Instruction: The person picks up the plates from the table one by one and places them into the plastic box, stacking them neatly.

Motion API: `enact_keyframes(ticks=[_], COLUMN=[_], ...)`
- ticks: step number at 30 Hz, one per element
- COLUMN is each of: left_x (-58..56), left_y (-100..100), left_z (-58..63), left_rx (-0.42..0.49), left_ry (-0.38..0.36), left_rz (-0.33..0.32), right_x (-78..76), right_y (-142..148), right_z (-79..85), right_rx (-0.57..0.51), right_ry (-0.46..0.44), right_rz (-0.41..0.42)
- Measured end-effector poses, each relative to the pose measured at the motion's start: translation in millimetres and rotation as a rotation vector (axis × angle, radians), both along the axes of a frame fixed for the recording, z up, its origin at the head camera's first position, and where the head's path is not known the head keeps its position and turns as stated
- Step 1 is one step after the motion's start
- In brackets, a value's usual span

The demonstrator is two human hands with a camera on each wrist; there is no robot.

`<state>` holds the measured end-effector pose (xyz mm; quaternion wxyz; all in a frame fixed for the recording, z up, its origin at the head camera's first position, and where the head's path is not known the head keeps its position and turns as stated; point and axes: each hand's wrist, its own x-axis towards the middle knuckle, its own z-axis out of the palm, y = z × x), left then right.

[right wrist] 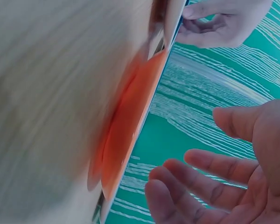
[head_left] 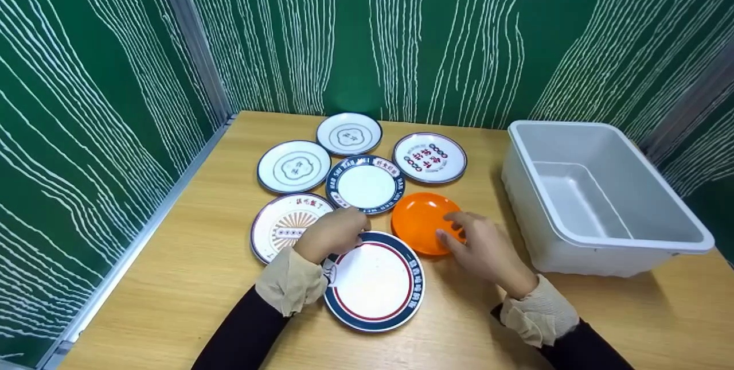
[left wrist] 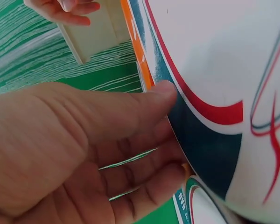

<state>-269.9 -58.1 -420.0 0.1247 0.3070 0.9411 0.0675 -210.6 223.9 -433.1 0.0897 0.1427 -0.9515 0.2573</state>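
Note:
My left hand (head_left: pixel 332 234) pinches the upper left rim of a white plate (head_left: pixel 375 281) with a dark blue border and a red ring. In the left wrist view the thumb of the left hand (left wrist: pixel 79 130) lies on top of that plate (left wrist: pixel 210 46), with the fingers beneath its edge. An orange plate (head_left: pixel 421 224) lies just behind it. Over the orange plate's right side hovers my right hand (head_left: pixel 487 249), fingers loosely bent and holding nothing. The right wrist view has the right hand (right wrist: pixel 233 168) apart from the orange plate (right wrist: pixel 130 116), palm and spread fingers showing.
A blue-rimmed plate with lettering (head_left: pixel 367 185) lies behind the hands. Around it are a sunburst plate (head_left: pixel 289 224), two plain-patterned plates (head_left: pixel 293 167) and a red-lettered plate (head_left: pixel 430 158). A deep white bin (head_left: pixel 573 255) stands at right. Green walls (head_left: pixel 355 43) enclose the wooden table (head_left: pixel 189 278).

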Motion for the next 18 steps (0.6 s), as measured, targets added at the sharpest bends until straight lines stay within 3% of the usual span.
enact_keyframes(ticks=[6, 12, 16, 18], left_x=[-0.2, -1.2, -2.8, -3.1], left_y=[-1, -1, -3, -4], left_z=[0.6, 4.1, 9.4, 13.2], left_rx=[-0.021, 0.014, 0.060, 0.082], left_ry=[-0.006, 0.013, -0.030, -0.065], left_rz=[0.006, 0.001, 0.022, 0.035], right_x=[-1.5, 2.6, 4.7, 5.0], right_y=[-4, -8, -10, -11], right_z=[-2.0, -1.2, -2.8, -4.1], right_rx=[-0.169, -0.453, -0.590, -0.604], right_ry=[-0.205, -0.459, -0.530, -0.534], right_rz=[-0.001, -0.020, 0.021, 0.037])
